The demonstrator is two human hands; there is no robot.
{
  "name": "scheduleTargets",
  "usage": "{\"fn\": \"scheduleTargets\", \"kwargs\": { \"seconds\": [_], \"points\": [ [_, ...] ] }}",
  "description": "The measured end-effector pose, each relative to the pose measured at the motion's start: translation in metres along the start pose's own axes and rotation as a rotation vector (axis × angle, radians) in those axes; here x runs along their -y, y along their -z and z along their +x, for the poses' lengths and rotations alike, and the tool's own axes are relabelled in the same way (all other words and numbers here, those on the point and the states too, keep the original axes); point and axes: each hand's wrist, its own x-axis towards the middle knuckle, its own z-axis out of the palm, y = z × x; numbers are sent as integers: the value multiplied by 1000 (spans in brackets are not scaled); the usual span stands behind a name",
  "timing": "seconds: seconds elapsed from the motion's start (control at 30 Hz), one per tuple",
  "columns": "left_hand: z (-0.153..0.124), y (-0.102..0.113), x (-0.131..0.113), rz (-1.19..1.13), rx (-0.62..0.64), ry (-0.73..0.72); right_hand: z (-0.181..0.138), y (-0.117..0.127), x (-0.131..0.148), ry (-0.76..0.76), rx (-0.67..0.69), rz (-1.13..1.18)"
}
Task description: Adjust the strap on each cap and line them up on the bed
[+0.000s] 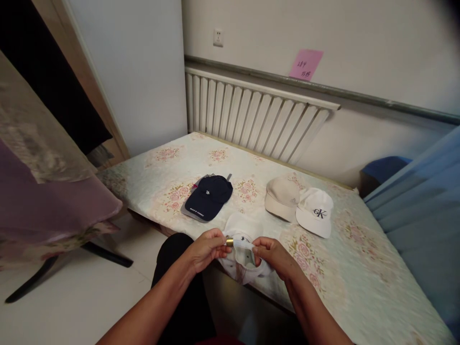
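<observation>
I hold a white cap [241, 225] at the near edge of the bed, its back strap turned toward me. My left hand [206, 249] is closed, pinching the strap at its small gold buckle [229, 242]. My right hand [271, 256] is closed on the other side of the strap, fingers tucked into the cap's back opening. Further back on the floral bedspread [359, 268] lie a navy cap [210, 196] to the left, and a beige cap [282, 197] beside a white cap with a black logo [316, 212] to the right.
A white radiator [251, 120] runs along the wall behind the bed, with a pink note [305, 64] above it. Blue fabric [424, 206] hangs at the right. A purple cloth over a chair [53, 206] stands left on the white floor.
</observation>
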Motion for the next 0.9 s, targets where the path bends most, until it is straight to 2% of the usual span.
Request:
{"fn": "scheduleTargets", "kwargs": {
  "seconds": [0.23,0.57,0.67,0.77,0.9],
  "points": [
    [1,4,5,-30,64,-8,0,-2,1,-10,17,36],
    [0,1,8,-50,58,6,3,-4,0,-1,31,46],
    [0,-1,5,65,2,8,5,-4,0,-5,29,33],
    [2,-2,-3,290,-44,-25,5,-4,1,-5,23,25],
    [6,0,-15,702,2,-159,5,-4,2,-3,28,20]
  ]
}}
